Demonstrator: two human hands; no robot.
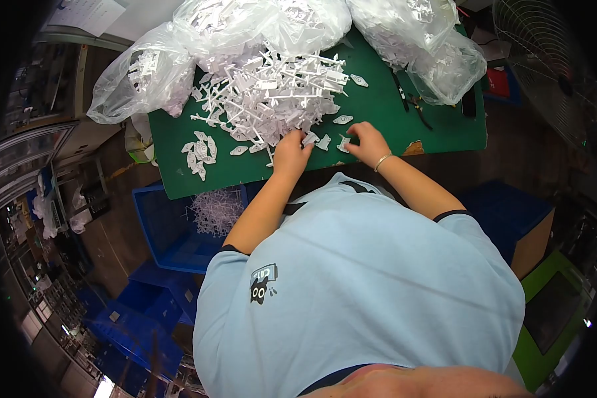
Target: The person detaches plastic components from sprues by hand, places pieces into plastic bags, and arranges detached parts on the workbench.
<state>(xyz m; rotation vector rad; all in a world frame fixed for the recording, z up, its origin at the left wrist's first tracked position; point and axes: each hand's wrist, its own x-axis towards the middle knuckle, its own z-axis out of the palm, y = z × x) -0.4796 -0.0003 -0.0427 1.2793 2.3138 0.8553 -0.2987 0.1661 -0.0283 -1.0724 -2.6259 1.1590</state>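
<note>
A large heap of white plastic parts (278, 93) lies on the green table top. My left hand (290, 155) is at the heap's front edge, its fingers closed around a small white plastic part (310, 138). To the right, my right hand (370, 144) pinches another white plastic piece (343, 144) between thumb and fingers. Between the hands lies a loose white piece (323, 142). Flat diamond-shaped white pieces (343, 120) lie nearby, and several more form a small pile (199, 154) at the left.
Clear plastic bags (142, 73) full of white parts line the table's back. Pliers (420, 111) and a dark slim tool (400, 91) lie at the right. Below the front edge stands a blue crate (154, 229) with thin white scraps (217, 212). A fan (544, 66) stands far right.
</note>
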